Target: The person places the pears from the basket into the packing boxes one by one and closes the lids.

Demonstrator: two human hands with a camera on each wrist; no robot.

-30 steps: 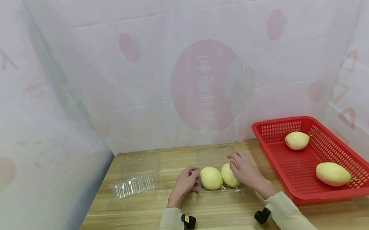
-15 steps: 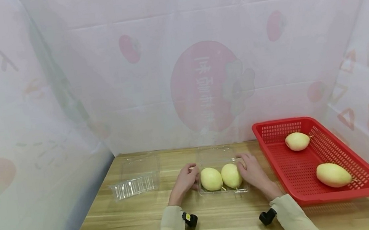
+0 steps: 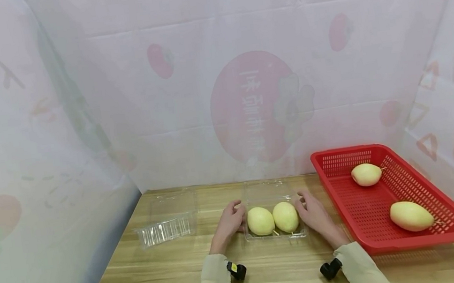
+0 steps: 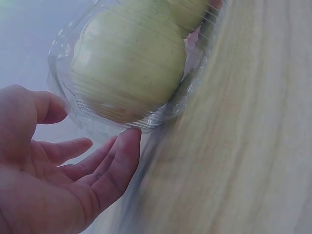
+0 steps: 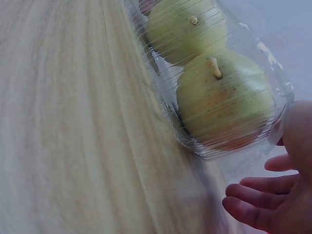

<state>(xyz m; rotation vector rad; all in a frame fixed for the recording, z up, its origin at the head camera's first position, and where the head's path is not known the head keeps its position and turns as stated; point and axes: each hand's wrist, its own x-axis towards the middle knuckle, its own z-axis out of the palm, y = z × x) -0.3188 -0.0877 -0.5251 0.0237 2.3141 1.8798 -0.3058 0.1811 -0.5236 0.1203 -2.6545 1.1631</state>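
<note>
Two pale yellow-green pears (image 3: pixel 260 221) with short stems lie side by side in a clear plastic clamshell box (image 3: pixel 276 236), its lid (image 3: pixel 265 188) raised at the back. At the box's left end, my left hand (image 3: pixel 231 219) has its thumb at the rim. In the left wrist view its fingertips (image 4: pixel 130 134) touch or nearly touch the ribbed wall, loosely bent. Beside the right end is my right hand (image 3: pixel 313 211); the right wrist view has its thumb by the rim and its spread fingers (image 5: pixel 248 212) apart from the wall.
A second clear clamshell box (image 3: pixel 165 229) with raised lid stands on the left of the wooden table (image 3: pixel 159 282). At the right, a red plastic basket (image 3: pixel 357 201) holds two pears (image 3: pixel 411 215). A printed white curtain (image 3: pixel 187 94) rises behind the table.
My right hand has moved right, off the right pear to the box's end, and that pear now shows whole. The left hand has stayed nearly in place.
</note>
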